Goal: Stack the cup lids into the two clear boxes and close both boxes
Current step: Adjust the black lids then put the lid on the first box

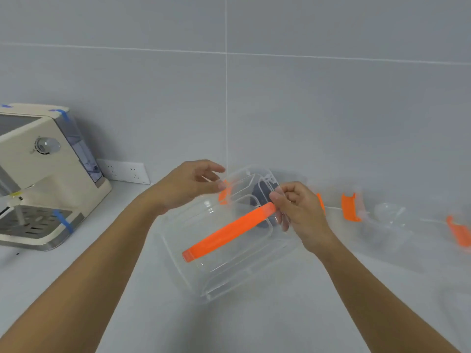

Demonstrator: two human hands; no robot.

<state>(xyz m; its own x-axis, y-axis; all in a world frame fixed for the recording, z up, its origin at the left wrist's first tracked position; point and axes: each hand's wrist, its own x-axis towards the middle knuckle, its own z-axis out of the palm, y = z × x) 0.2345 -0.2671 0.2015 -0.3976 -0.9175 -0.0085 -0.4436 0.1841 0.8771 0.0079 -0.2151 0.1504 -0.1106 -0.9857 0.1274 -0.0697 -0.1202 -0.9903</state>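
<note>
A clear box (183,253) stands on the counter in the middle. Its clear lid (229,263) with a long orange handle (229,233) lies tilted over it, raised at the far end. Dark cup lids (261,192) show through the plastic at the far side. My right hand (298,210) pinches the lid's far right edge. My left hand (188,184) hovers at the far left corner, fingers apart, thumb tip touching an orange clip (225,193). A second clear box (397,240) stands to the right with orange clips (350,207) and clear domed lids (387,212) inside.
A cream coffee machine (46,179) with blue tape strips stands at the left on the white counter (229,327). A wall socket (125,171) sits low on the grey tiled wall behind. The second box runs past the right edge of view.
</note>
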